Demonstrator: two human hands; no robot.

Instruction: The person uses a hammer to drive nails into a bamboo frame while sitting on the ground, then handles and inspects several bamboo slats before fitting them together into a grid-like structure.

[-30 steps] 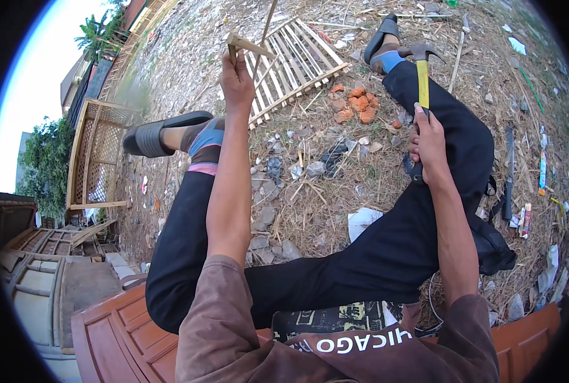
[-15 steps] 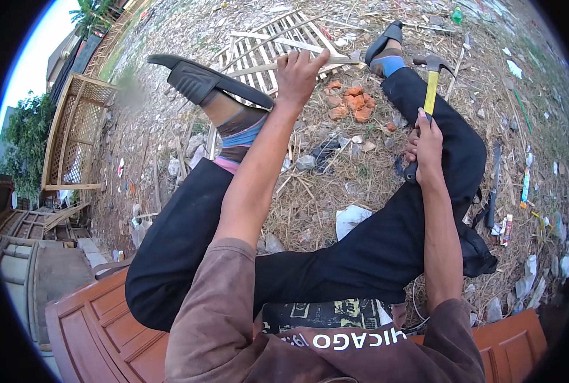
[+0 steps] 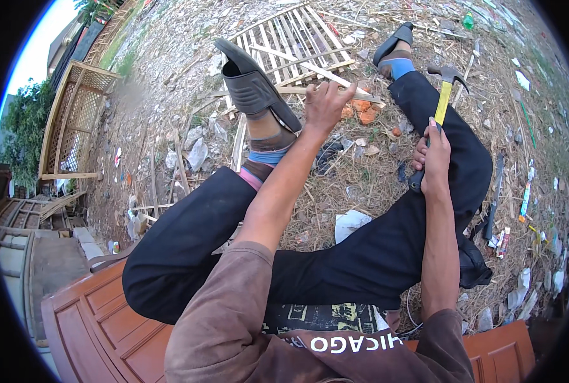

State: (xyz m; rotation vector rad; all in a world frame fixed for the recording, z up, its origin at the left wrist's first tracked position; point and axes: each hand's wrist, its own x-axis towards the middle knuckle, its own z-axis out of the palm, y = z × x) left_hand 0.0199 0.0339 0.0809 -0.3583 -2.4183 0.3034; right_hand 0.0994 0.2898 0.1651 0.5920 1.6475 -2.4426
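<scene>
My left hand [image 3: 328, 107] reaches out past my left foot, its fingers closed over a pale wooden slat [image 3: 369, 97]. Beyond it lies a slatted wooden frame [image 3: 269, 59], with another loose strip [image 3: 297, 60] slanting across it. In my right hand [image 3: 432, 156] is a claw hammer [image 3: 444, 102] with a yellow and black handle, gripped with its head pointing away from me, above my right leg. Orange brick pieces [image 3: 367, 116] show partly from behind the slat.
My left shoe [image 3: 252, 89] stands beside the frame; my right shoe [image 3: 393, 45] is farther right. Dry grass, stones and scraps cover the ground. A machete-like blade [image 3: 496, 191] lies right of my leg. A lattice panel [image 3: 71, 121] stands at left. Beneath me is a reddish-brown panelled door [image 3: 115, 319].
My left hand has come nearer and to the right with the slat, which now partly covers the bricks. My left foot has swung right. The hammer remains in my right hand.
</scene>
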